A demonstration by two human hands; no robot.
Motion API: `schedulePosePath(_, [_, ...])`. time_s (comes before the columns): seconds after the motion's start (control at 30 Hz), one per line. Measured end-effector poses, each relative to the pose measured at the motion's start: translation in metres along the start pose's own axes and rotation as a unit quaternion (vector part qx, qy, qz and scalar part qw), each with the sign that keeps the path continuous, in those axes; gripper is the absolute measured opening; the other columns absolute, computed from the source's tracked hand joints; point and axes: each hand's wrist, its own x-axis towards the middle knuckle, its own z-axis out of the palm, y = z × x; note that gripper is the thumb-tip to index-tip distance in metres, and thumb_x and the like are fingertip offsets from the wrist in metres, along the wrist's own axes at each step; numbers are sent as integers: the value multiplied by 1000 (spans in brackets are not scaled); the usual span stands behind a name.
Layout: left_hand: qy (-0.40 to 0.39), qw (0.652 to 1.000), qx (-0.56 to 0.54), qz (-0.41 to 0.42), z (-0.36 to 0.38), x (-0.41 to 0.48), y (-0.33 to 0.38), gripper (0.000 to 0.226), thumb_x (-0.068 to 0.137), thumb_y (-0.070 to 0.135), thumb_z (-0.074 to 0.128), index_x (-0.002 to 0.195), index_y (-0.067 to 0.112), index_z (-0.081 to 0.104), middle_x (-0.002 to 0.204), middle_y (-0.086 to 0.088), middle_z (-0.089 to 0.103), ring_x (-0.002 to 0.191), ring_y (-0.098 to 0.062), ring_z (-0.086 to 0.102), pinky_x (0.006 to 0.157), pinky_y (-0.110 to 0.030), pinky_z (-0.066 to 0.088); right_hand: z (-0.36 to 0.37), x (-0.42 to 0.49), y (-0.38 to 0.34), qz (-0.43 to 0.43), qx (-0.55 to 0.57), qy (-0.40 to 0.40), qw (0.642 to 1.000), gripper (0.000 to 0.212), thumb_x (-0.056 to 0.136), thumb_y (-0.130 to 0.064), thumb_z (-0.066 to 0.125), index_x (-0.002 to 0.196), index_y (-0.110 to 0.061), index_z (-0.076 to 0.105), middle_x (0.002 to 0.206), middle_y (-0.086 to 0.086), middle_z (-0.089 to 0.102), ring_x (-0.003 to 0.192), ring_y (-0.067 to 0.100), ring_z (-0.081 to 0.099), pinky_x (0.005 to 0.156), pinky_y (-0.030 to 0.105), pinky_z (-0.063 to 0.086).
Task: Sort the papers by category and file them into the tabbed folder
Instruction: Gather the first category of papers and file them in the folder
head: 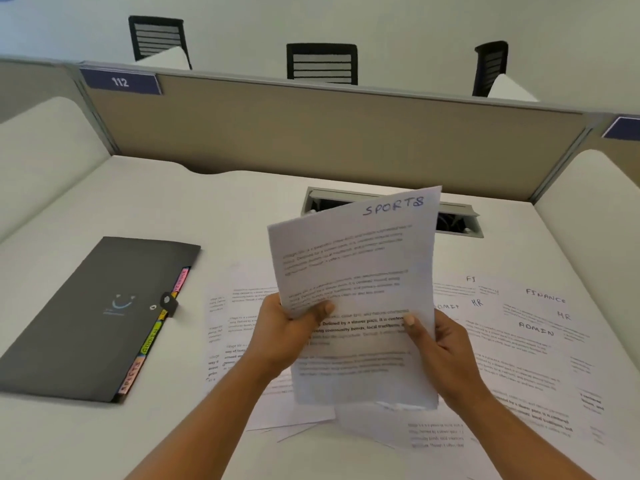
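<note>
I hold a small stack of printed sheets (356,271) upright over the desk; the rear sheet reads "SPORTS" in blue ink at its top. My left hand (287,330) pinches the front sheet's left edge, thumb on its face. My right hand (440,351) grips the stack's right edge. Beneath lie loose papers (519,341) spread across the desk, hand-labelled FINANCE, HR and ADMIN. A dark grey tabbed folder (93,317) lies flat to the left, buttoned closed, with coloured tabs (149,344) along its right edge.
A white desk (173,209) is bounded by a tan partition (311,133) at the back and rounded white side dividers. An open cable tray (457,223) sits behind the held sheets. Black chairs stand beyond the partition.
</note>
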Motion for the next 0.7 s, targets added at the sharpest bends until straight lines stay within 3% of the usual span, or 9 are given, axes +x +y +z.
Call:
schedulePosePath(0.1, [-22, 999, -15, -21, -12, -8, 3, 28, 83, 9, 72, 110, 12, 69, 103, -4, 76, 92, -24, 73, 73, -40, 61, 7, -5, -2, 20, 19, 0, 1000, 23, 87, -29, 61, 99, -14, 73, 93, 4, 78, 82, 25, 75, 69, 42, 62])
schedulePosePath(0.4, [10, 994, -13, -104, -62, -22, -12, 23, 82, 16, 75, 103, 14, 67, 96, -2, 77, 85, -23, 75, 71, -40, 62, 56, -21, 6, 101, 41, -31, 994, 19, 89, -20, 63, 98, -10, 75, 92, 8, 78, 82, 28, 76, 67, 39, 62])
schedulePosePath(0.57, [-16, 994, 51, -97, -105, -19, -25, 23, 90, 29, 66, 108, 15, 70, 100, 3, 76, 89, -16, 74, 73, -30, 60, 86, -23, 14, 104, 3, 1, 995, 14, 90, -20, 65, 92, -11, 76, 84, 6, 79, 77, 27, 76, 69, 41, 60])
schedulePosePath(0.63, [8, 992, 85, -92, -131, -16, -35, 24, 93, 32, 62, 105, 15, 72, 98, 1, 76, 90, -16, 72, 73, -24, 56, 96, -24, 20, 119, 3, 27, 993, 15, 90, -22, 66, 94, -11, 75, 85, 6, 79, 76, 27, 75, 72, 42, 60])
schedulePosePath(0.7, [81, 979, 169, -83, -164, -13, -48, 23, 92, 34, 62, 103, 16, 72, 91, 1, 75, 83, -14, 70, 75, -26, 53, 103, -27, 26, 130, 4, 53, 990, 15, 91, -22, 66, 96, -11, 74, 86, 6, 79, 76, 24, 75, 70, 37, 59])
